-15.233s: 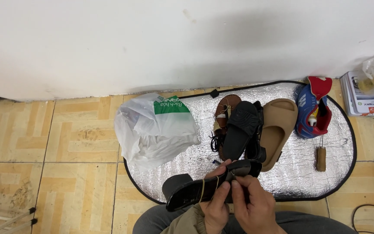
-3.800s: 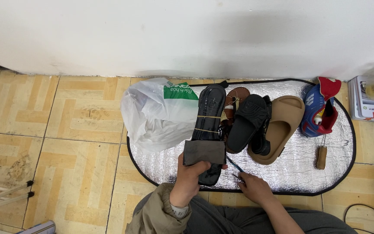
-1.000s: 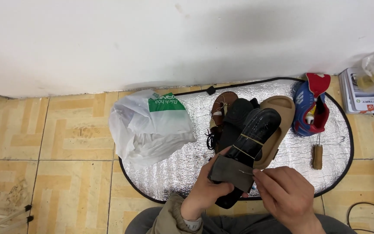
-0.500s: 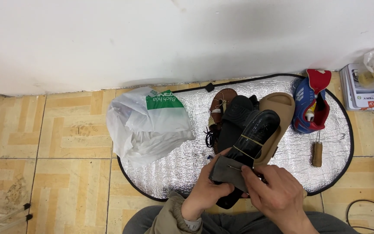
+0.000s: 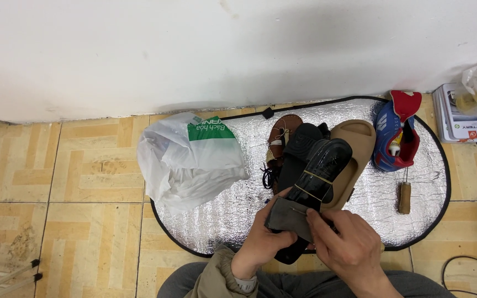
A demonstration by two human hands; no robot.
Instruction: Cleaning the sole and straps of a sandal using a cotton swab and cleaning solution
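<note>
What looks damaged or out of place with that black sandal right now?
The black sandal has a thin band wrapped across its sole, and both hands, left hand and right hand, press a dark grey flap at its near end.

Olive-khaki sleeve, pale wristband, grey trousers; both hands [image 5: 310, 243] bare.

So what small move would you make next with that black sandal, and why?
Probably press the grey patch flat onto the sandal: the left hand props them from below, the right hand pinches the patch's edge, which looks loose.
</note>
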